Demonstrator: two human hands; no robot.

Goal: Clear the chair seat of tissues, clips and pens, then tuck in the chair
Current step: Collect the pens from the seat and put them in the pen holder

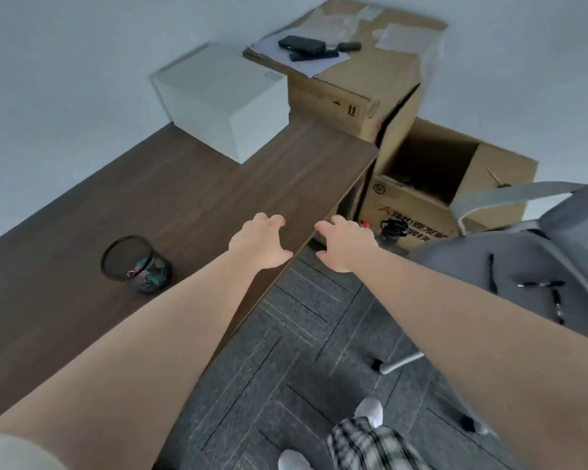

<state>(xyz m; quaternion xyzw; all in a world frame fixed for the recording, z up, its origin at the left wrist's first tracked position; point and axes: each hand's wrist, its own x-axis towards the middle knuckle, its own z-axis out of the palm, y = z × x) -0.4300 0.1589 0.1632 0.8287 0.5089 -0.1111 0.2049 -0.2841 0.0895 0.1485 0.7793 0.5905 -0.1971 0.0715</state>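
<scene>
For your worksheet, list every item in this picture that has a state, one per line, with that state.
left hand: open, empty
right hand: open, empty
mesh cup: upright, holding clips
pens: lying on the chair seat
lower cardboard box: open
white box: closed

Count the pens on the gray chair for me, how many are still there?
3, all on the chair seat: one pen lies nearest the desk, one lies crosswise in the middle, and one nearer the front edge. More could be hidden beyond the picture's right edge.
</scene>
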